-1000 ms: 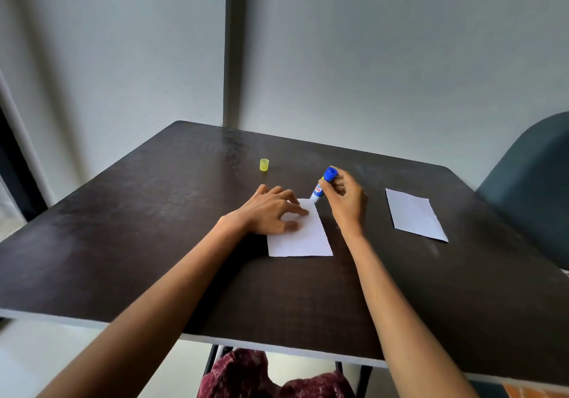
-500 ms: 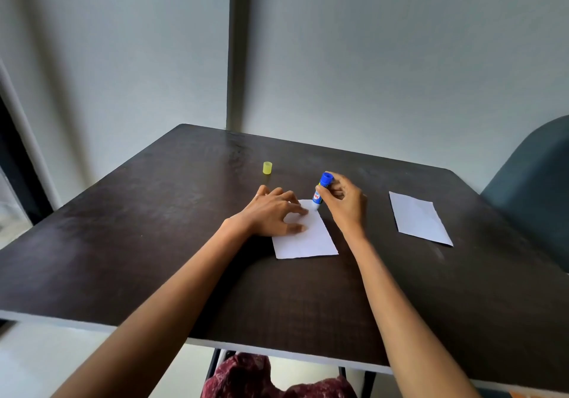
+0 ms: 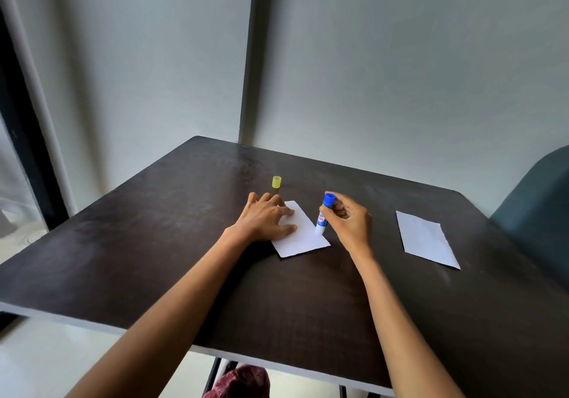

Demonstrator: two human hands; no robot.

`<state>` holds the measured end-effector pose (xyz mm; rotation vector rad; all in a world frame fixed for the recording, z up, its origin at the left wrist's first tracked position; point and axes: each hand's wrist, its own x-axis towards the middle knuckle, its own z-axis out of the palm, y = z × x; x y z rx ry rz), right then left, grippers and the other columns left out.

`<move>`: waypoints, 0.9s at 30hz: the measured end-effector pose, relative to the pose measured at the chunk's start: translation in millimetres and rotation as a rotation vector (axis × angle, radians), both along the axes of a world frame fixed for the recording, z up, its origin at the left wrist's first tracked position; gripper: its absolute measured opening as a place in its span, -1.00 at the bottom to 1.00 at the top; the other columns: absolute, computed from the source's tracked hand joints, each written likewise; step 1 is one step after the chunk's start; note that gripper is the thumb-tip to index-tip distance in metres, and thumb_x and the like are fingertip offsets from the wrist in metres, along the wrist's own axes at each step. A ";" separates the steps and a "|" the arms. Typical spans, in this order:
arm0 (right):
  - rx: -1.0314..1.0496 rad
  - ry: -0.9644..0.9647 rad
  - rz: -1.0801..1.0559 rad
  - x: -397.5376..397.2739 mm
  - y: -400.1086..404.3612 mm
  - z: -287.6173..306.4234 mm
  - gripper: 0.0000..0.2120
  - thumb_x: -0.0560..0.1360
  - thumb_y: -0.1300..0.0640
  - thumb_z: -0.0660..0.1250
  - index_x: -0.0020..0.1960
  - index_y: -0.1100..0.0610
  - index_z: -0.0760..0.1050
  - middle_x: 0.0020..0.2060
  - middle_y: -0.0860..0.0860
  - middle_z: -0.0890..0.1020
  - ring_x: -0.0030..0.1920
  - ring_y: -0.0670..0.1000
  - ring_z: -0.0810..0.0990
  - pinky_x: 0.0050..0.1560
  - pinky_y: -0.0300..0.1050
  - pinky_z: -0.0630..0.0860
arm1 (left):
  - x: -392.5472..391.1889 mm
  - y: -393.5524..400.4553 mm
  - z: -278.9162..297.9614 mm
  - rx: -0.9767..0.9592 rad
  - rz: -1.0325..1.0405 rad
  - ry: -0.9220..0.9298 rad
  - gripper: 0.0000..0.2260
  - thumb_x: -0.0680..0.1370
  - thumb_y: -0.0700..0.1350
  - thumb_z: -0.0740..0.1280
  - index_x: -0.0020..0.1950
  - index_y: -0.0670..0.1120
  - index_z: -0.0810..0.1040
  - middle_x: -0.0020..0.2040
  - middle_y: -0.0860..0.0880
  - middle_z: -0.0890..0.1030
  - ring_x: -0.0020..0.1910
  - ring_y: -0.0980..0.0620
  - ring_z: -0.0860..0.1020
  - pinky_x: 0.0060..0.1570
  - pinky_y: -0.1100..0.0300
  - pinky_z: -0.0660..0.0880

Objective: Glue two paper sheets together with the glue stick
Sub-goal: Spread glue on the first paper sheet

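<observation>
On the dark table [image 3: 154, 259], the yellow cap [image 3: 276, 181] stands apart; the left hand [image 3: 264, 219] presses flat on sheet 1 [image 3: 303, 234], while the right hand [image 3: 348, 217] grips the glue stick [image 3: 324, 213], its tip now nearer the front edge (gluing nearly done). Sheet 2 [image 3: 426, 239] waits rightward.

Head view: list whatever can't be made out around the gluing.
- Glue stick tip: too small to tell whether it touches the near sheet.
- Glue on that sheet: invisible, white on white.
- Sheet's left part: covered by the left hand.
- Stick's label: too small, partly hidden by the right hand.
</observation>
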<state>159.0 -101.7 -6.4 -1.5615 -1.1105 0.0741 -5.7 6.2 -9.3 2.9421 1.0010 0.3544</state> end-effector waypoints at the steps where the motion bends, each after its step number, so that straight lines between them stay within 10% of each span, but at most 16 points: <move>1: -0.008 0.004 0.006 0.1 -0.8 0.3 -0.75 0.35 0.24 0.43 0.02 0.05 0.62 -0.32 -0.18 0.63 -0.32 -0.29 0.58 -0.15 -0.34 0.54 | -0.2 0.8 -0.2 0.002 0.009 -0.001 -0.56 0.54 0.24 0.13 0.37 0.14 0.40 0.31 0.02 0.43 0.29 -0.01 0.34 0.25 0.02 0.18; 27: 0.008 -0.014 0.112 -2.2 -9.8 3.9 -0.73 0.38 0.32 0.36 -0.06 -0.02 0.58 -0.25 -0.01 0.65 -0.33 -0.22 0.57 -0.24 -0.38 0.51 | -1.5 -2.3 -1.6 0.029 0.040 -0.101 -0.55 0.47 0.30 0.20 0.24 0.10 0.53 0.18 0.01 0.51 0.19 0.01 0.43 0.14 0.03 0.19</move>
